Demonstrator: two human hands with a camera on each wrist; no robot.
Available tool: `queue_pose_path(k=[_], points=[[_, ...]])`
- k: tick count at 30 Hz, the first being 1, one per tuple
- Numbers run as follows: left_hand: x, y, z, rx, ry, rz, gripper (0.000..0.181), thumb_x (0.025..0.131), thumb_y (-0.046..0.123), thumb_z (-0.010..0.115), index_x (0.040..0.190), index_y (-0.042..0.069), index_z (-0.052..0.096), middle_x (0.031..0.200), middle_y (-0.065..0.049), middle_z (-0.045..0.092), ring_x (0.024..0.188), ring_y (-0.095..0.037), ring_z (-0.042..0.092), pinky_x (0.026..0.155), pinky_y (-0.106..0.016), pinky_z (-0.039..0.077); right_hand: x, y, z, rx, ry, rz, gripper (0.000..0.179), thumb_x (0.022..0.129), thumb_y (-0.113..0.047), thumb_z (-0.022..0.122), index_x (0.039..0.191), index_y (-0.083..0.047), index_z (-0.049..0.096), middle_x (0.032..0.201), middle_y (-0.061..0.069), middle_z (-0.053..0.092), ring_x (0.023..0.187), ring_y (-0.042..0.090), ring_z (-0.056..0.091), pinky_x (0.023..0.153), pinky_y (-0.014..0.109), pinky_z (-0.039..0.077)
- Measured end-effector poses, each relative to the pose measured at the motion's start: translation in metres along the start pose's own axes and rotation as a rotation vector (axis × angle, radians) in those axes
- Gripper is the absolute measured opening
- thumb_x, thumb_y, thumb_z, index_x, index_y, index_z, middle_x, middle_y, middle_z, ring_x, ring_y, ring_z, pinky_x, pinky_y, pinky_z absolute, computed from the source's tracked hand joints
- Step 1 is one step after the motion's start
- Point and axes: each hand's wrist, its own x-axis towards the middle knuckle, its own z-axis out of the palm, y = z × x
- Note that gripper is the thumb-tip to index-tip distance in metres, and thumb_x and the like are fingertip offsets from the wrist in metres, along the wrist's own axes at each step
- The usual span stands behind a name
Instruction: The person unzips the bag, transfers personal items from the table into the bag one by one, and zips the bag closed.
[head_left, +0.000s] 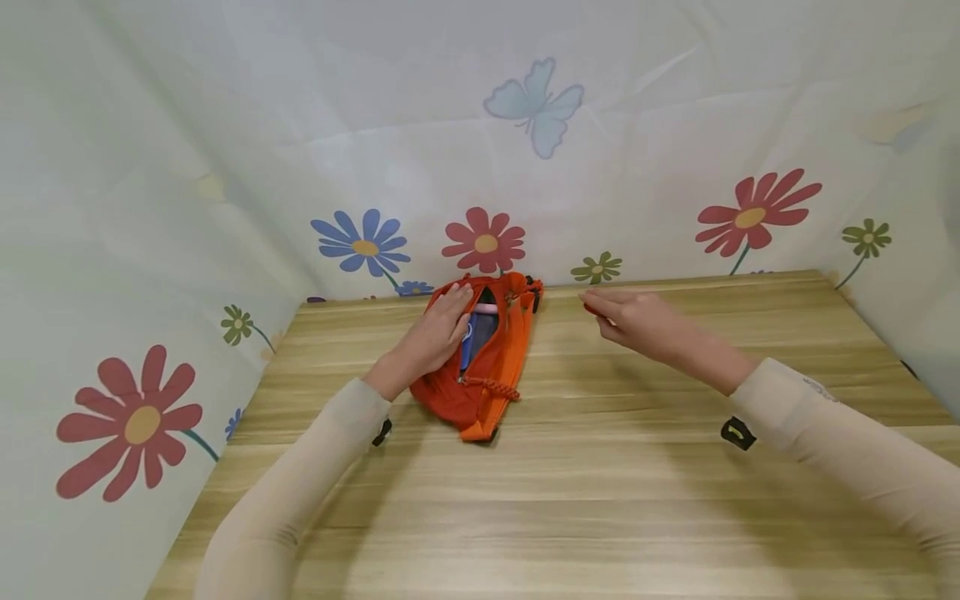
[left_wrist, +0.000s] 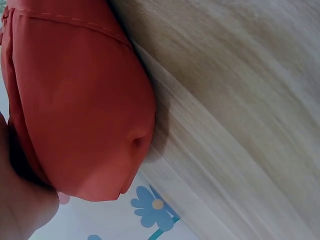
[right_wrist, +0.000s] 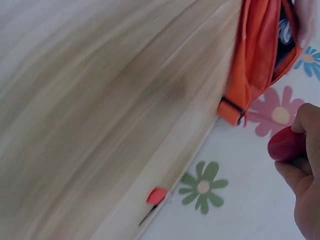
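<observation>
An orange-red fabric bag (head_left: 442,396) with a strap (head_left: 512,358) lies at the back of the table, its zipped opening apart. Inside show a blue item (head_left: 468,340) and a pink item (head_left: 487,309). My left hand (head_left: 431,333) rests on the bag, fingers stretched along the left side of the opening. To the right, above the table's back part, my right hand (head_left: 637,321) grips a small rounded red object (right_wrist: 286,144); fingers cover much of it, and its kind cannot be told. In the left wrist view, the bag's red side (left_wrist: 85,105) fills the left half.
The wood-grain table (head_left: 600,500) meets a flower-printed curtain (head_left: 637,192) at its back edge. A braided cord (head_left: 491,387) lies across the bag's front. A small red piece with a thin dark part (right_wrist: 156,195) lies by the table edge in the right wrist view.
</observation>
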Motion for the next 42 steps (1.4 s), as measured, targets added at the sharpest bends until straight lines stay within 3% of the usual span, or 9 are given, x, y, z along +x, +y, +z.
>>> queue_pose_path(k=[7,12,17,22,29,38,42], points=[[0.002,-0.012,-0.003,0.091,-0.051,-0.015,0.07,0.109,0.043,0.04,0.162,0.004,0.019,0.169,-0.014,0.019,0.156,-0.035,0.013,0.126,-0.047,0.011,0.013,-0.017,0.007,0.096,-0.06,0.154,0.041,0.091,-0.003,0.071,0.131,0.002,0.065,0.11,0.02,0.074,0.08,0.027,0.073,0.066,0.039,0.061],[0.002,-0.014,-0.005,0.106,-0.068,0.016,0.067,0.11,0.039,0.037,0.162,0.003,0.018,0.169,-0.014,0.018,0.156,-0.034,0.012,0.126,-0.049,0.012,0.025,-0.025,0.015,0.173,-0.109,0.295,0.041,0.095,-0.007,0.068,0.135,-0.002,0.065,0.104,0.015,0.075,0.068,0.018,0.062,0.056,0.03,0.049],[0.002,-0.014,-0.005,0.146,-0.065,0.034,0.069,0.11,0.04,0.038,0.163,0.005,0.012,0.17,-0.012,0.011,0.157,-0.031,0.007,0.126,-0.048,0.011,0.039,-0.031,0.024,0.311,-0.12,0.461,0.04,0.098,-0.013,0.067,0.137,-0.003,0.065,0.117,0.02,0.073,0.091,0.027,0.074,0.073,0.037,0.061],[0.002,-0.013,-0.007,0.158,-0.059,0.032,0.07,0.11,0.042,0.035,0.164,0.007,0.008,0.171,-0.009,0.006,0.157,-0.03,0.003,0.126,-0.049,0.009,0.052,-0.034,0.031,0.52,-0.121,0.622,0.04,0.1,-0.017,0.065,0.139,-0.006,0.064,0.128,0.019,0.068,0.109,0.031,0.07,0.087,0.044,0.06],[0.004,-0.013,-0.005,0.174,-0.052,0.057,0.067,0.111,0.039,0.033,0.163,0.004,0.011,0.171,-0.011,0.006,0.157,-0.033,0.005,0.126,-0.05,0.01,0.066,-0.037,0.043,0.789,-0.118,0.801,0.042,0.101,-0.021,0.064,0.141,-0.007,0.062,0.126,0.019,0.068,0.11,0.03,0.068,0.085,0.037,0.059],[0.005,-0.013,-0.003,0.146,-0.045,0.081,0.058,0.112,0.029,0.03,0.162,0.002,0.016,0.171,-0.012,0.008,0.157,-0.033,0.006,0.126,-0.047,0.011,0.078,-0.032,0.059,1.124,-0.08,0.929,0.044,0.103,-0.014,0.06,0.145,0.0,0.055,0.132,0.023,0.06,0.114,0.036,0.067,0.103,0.051,0.05],[0.005,-0.013,-0.003,0.122,-0.049,0.078,0.056,0.113,0.026,0.029,0.162,0.003,0.017,0.17,-0.012,0.01,0.157,-0.034,0.008,0.126,-0.047,0.011,0.083,-0.03,0.07,1.266,-0.028,0.979,0.043,0.104,-0.009,0.057,0.144,0.006,0.051,0.137,0.025,0.056,0.119,0.037,0.063,0.106,0.05,0.047]])
